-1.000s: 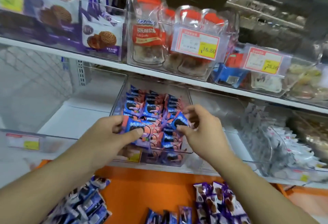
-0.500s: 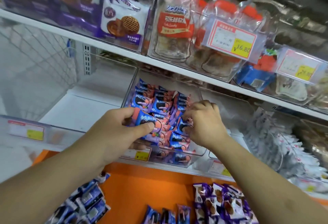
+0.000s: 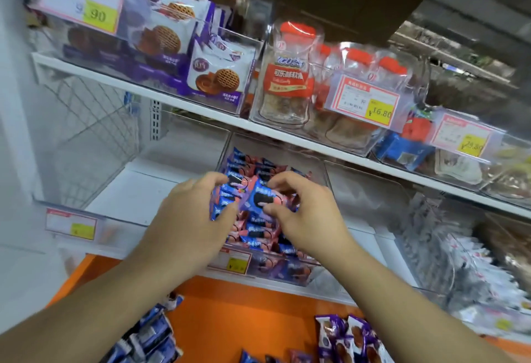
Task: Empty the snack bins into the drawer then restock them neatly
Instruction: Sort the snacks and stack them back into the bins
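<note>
a: what's hard to read here?
b: the right side blurs badly. the clear bin of white packets (image 3: pixel 471 250) is smeared, and the price tags there are unreadable. the orange drawer (image 3: pixel 235 319) below is cut off by the frame edge, and both forearms cover part of it.
a: and the snack bin?
b: the clear bin (image 3: pixel 275 272) sits on the lower white shelf (image 3: pixel 135 201), packed with blue and pink snack packets (image 3: pixel 258 236) in rows. its front tag is half hidden by the left wrist.
a: the hands?
b: both are over the bin. the left hand (image 3: pixel 195 219) has curled fingers around the packets on the left of the pile. the right hand (image 3: pixel 304 213) pinches one blue packet (image 3: pixel 260 198), tilted up between the two hands.
a: anything in the drawer?
b: loose blue packets (image 3: pixel 149 336) at left, purple packets (image 3: pixel 347 339) at right.
</note>
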Demonstrator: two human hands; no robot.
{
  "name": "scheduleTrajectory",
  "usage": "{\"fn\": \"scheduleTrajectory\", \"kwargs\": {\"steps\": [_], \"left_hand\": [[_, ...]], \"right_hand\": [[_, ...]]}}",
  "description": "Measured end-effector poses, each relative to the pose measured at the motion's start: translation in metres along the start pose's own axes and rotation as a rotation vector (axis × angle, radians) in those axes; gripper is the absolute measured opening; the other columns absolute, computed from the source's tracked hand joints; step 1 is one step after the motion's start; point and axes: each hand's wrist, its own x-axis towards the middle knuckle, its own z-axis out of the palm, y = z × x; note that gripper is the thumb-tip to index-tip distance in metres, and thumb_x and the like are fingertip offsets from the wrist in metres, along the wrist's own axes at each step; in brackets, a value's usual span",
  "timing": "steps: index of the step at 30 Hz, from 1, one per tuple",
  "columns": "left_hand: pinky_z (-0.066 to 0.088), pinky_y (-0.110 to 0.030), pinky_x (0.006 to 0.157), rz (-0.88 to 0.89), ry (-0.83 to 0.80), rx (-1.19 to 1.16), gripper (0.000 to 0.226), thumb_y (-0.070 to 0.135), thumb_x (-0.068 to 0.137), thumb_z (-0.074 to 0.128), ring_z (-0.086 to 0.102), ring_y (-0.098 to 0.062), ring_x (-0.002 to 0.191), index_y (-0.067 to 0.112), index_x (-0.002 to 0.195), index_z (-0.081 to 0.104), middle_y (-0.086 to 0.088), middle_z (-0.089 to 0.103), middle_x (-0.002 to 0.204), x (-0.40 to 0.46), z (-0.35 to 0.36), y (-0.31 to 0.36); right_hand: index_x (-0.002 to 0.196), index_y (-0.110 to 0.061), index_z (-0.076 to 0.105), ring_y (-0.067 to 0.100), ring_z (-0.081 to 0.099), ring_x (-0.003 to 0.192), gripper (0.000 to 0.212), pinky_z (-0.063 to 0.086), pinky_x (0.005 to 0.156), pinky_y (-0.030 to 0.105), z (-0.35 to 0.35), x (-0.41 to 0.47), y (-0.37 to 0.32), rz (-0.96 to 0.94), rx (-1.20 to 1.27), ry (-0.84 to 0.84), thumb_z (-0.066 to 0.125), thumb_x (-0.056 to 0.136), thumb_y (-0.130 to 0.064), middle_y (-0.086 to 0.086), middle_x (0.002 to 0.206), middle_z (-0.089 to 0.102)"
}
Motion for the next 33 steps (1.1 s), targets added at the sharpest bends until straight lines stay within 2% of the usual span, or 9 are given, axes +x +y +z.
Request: {"fn": "scheduleTrajectory", "kwargs": {"steps": [3, 8, 12, 16, 18, 21, 24, 27, 33], "left_hand": [[0.035, -0.040, 0.115, 0.049, -0.052, 0.185, 0.054, 0.039, 0.101, 0.058, 0.044, -0.014, 0.138, 0.029, 0.152, 0.042, 0.010, 0.050, 0.151, 0.004, -0.003, -0.010], [0.031, -0.033, 0.119, 0.067, -0.155, 0.192, 0.060, 0.040, 0.104, 0.054, 0.039, -0.009, 0.145, 0.028, 0.158, 0.032, 0.014, 0.038, 0.162, 0.002, 0.000, -0.019], [0.042, -0.031, 0.107, 0.093, -0.119, 0.137, 0.043, 0.038, 0.103, 0.056, 0.052, -0.008, 0.126, 0.030, 0.144, 0.046, 0.013, 0.054, 0.145, 0.005, 0.002, -0.020], [0.026, -0.042, 0.120, 0.101, -0.083, 0.270, 0.056, 0.044, 0.103, 0.054, 0.032, -0.014, 0.148, 0.027, 0.155, 0.040, 0.007, 0.038, 0.162, 0.005, -0.001, -0.017], [0.030, -0.034, 0.117, 0.203, -0.092, 0.224, 0.054, 0.043, 0.100, 0.058, 0.039, -0.010, 0.142, 0.030, 0.152, 0.046, 0.010, 0.043, 0.158, -0.002, -0.006, -0.009], [0.039, -0.006, 0.092, 0.245, -0.338, 0.024, 0.043, 0.040, 0.096, 0.067, 0.054, 0.014, 0.106, 0.043, 0.138, 0.058, 0.028, 0.059, 0.130, -0.025, -0.010, 0.001], [0.048, -0.010, 0.084, 0.221, -0.603, -0.040, 0.033, 0.042, 0.094, 0.070, 0.059, 0.016, 0.104, 0.044, 0.127, 0.063, 0.030, 0.067, 0.115, -0.053, 0.010, -0.006], [0.051, -0.018, 0.088, 0.182, -0.808, 0.063, 0.030, 0.046, 0.098, 0.066, 0.055, 0.018, 0.105, 0.046, 0.127, 0.059, 0.032, 0.061, 0.117, -0.080, 0.056, -0.030], [0.049, -0.025, 0.098, -0.057, -0.943, 0.207, 0.044, 0.043, 0.101, 0.064, 0.057, 0.000, 0.121, 0.037, 0.142, 0.052, 0.019, 0.057, 0.142, -0.114, 0.159, -0.100]], "right_hand": [[0.111, -0.032, 0.066, 0.015, 0.064, 0.090, 0.028, 0.055, 0.082, 0.035, 0.020, 0.023, 0.027, 0.043, -0.198, 0.008, 0.081, 0.089, -0.025, -0.009, 0.099, 0.072], [0.108, -0.025, 0.072, 0.028, 0.065, 0.098, 0.026, 0.050, 0.080, 0.035, 0.047, 0.049, 0.055, -0.058, -0.433, 0.023, 0.081, 0.084, -0.022, -0.002, 0.101, 0.075], [0.103, -0.025, 0.072, 0.032, 0.058, 0.105, 0.026, 0.049, 0.086, 0.040, 0.058, 0.059, 0.060, -0.087, -0.563, 0.048, 0.082, 0.079, -0.028, 0.003, 0.107, 0.072], [0.126, -0.030, 0.070, 0.035, 0.051, 0.120, 0.047, 0.042, 0.101, 0.041, 0.049, 0.050, 0.055, -0.056, -0.544, 0.007, 0.080, 0.081, -0.040, 0.006, 0.125, 0.066], [0.133, -0.028, 0.067, 0.034, 0.049, 0.121, 0.052, 0.043, 0.103, 0.043, 0.035, 0.029, 0.048, -0.117, -0.449, 0.042, 0.078, 0.084, -0.042, 0.006, 0.126, 0.062], [0.134, -0.022, 0.065, 0.026, 0.056, 0.113, 0.049, 0.051, 0.094, 0.043, 0.008, -0.028, 0.035, -0.265, -0.283, 0.054, 0.074, 0.091, -0.044, 0.001, 0.119, 0.061], [0.127, -0.023, 0.066, 0.020, 0.062, 0.104, 0.038, 0.054, 0.083, 0.042, -0.003, -0.097, 0.037, -0.324, -0.160, -0.153, 0.068, 0.095, -0.045, -0.004, 0.112, 0.065], [0.121, -0.028, 0.066, 0.015, 0.062, 0.101, 0.032, 0.054, 0.080, 0.040, 0.021, -0.154, 0.075, -0.171, -0.217, -0.460, 0.064, 0.096, -0.048, -0.010, 0.110, 0.065], [0.136, -0.027, 0.062, 0.027, 0.060, 0.125, 0.042, 0.054, 0.100, 0.038, 0.089, -0.206, 0.206, 0.260, -0.335, -0.873, 0.063, 0.094, -0.021, 0.003, 0.137, 0.060]]}}
